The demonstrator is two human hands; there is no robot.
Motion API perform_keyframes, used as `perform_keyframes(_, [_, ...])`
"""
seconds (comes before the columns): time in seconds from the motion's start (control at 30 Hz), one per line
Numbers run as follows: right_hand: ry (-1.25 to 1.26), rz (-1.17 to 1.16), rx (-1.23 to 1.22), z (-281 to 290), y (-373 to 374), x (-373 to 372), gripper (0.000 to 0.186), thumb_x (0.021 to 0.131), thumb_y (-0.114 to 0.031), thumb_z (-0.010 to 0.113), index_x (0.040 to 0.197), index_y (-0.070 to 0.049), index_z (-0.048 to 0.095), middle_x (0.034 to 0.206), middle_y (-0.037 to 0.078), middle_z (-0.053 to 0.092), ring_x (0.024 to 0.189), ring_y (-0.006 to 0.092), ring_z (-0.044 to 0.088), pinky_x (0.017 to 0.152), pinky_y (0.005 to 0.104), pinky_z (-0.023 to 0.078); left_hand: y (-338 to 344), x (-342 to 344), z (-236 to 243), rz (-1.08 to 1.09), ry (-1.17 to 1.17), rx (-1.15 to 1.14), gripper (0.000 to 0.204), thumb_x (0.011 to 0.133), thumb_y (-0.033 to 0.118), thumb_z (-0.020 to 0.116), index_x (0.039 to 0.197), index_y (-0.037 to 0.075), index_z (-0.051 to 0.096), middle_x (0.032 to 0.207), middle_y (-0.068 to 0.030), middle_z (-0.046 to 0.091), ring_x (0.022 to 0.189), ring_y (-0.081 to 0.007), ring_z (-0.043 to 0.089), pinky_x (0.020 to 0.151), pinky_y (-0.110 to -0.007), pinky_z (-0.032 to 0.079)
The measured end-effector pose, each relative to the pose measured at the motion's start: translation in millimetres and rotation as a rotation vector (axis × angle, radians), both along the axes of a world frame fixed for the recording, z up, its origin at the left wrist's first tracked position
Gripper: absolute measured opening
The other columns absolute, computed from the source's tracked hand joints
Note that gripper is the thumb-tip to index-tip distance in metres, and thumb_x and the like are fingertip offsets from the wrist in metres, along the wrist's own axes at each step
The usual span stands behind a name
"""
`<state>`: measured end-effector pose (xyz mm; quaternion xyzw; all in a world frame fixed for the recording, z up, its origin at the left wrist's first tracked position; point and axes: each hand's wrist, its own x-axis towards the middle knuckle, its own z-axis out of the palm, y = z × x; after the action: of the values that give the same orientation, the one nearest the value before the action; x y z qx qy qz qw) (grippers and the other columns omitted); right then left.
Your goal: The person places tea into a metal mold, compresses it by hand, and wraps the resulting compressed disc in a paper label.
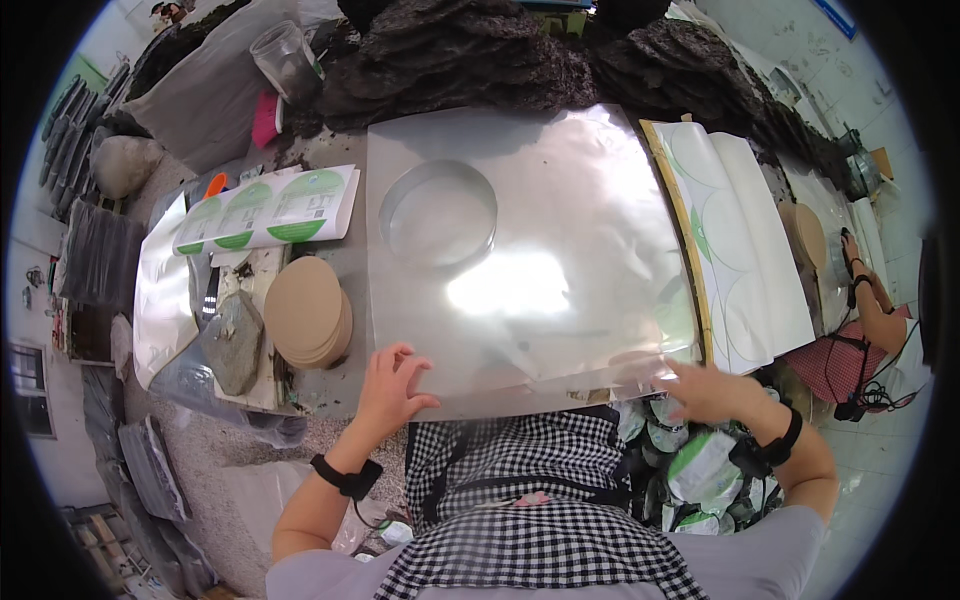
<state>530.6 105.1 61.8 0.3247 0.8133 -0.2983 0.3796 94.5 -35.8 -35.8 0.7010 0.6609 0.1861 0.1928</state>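
Your checked apron [530, 560] sits nearest. Your left forearm slants upward, its hand [392, 392] curved, thumb and fingers apart, by the clear sheet's [590, 345] near edge. Your right elbow bends, bringing that hand [705, 388] inward near the sheet's right corner; blur hides whether it grips. The sheet spreads ahead, between both hands and beyond.

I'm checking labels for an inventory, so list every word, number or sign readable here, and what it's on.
None can be quoted.
Left label sheet: fine print beside green patches, too small to read.
Right label sheet: faint circles and some green, nothing legible.
Packs at lower right: green-and-white labels, too blurred to read.
Plastic sheet: no print seen.
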Motion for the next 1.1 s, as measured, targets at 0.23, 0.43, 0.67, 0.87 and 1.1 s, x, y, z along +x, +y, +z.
perform_keyframes(0.23, [0.861, 0.029, 0.676, -53, 86, -205, 0.070, 0.085, -0.035, 0.069, 0.146, -0.017, 0.039, 0.144, 0.013, 0.046, 0.144, 0.0319, 0.025, 0.107, 0.0672, 0.026, 49, -9, 3, -0.285, 0.063, -0.092, 0.040, 0.060, 0.031, 0.085, 0.087, 0.015, 0.062, 0.104, -0.0052, 0.053, 0.096, -0.0298, 0.052, 0.083, -0.040, 0.044])
perform_keyframes(0.43, [0.678, 0.106, 0.561, -87, 94, -266, 0.024, 0.086, -0.032, 0.065, 0.098, -0.011, 0.066, 0.096, 0.008, 0.064, 0.109, 0.0265, 0.056, 0.103, 0.0650, 0.031, 49, -10, -11, -0.175, 0.020, -0.186, 0.031, 0.066, 0.028, 0.080, 0.089, 0.015, 0.063, 0.100, -0.0048, 0.056, 0.092, -0.0292, 0.054, 0.080, -0.039, 0.047])
perform_keyframes(0.67, [1.041, -0.489, 0.165, -23, 62, -124, 0.014, 0.088, -0.018, 0.067, 0.094, -0.006, 0.071, 0.078, 0.008, 0.063, 0.075, 0.0180, 0.059, 0.072, 0.0328, 0.047, 42, 7, -16, -0.154, -0.011, -0.011, 0.015, 0.075, 0.023, 0.075, 0.083, 0.015, 0.065, 0.088, -0.0030, 0.062, 0.092, -0.0289, 0.059, 0.074, -0.040, 0.048])
perform_keyframes(0.87, [1.029, -0.887, -0.013, 29, 1, -50, 0.016, 0.087, -0.011, 0.071, 0.089, 0.004, 0.067, 0.079, -0.003, 0.066, 0.071, 0.0055, 0.053, 0.064, 0.0243, 0.043, 53, 0, -25, -0.186, -0.018, -0.007, 0.014, 0.083, 0.024, 0.066, 0.083, 0.011, 0.065, 0.086, -0.0088, 0.063, 0.086, -0.0311, 0.060, 0.071, -0.042, 0.049])
perform_keyframes(1.1, [1.008, -0.042, -0.479, 57, -70, -81, 0.024, 0.083, -0.025, 0.075, 0.089, -0.003, 0.069, 0.074, 0.008, 0.062, 0.074, 0.0257, 0.061, 0.064, 0.0349, 0.046, 109, -11, -2, 0.081, -0.226, -0.216, 0.028, 0.091, 0.030, 0.054, 0.086, 0.004, 0.064, 0.081, -0.0136, 0.067, 0.080, -0.0365, 0.063, 0.073, -0.047, 0.047])
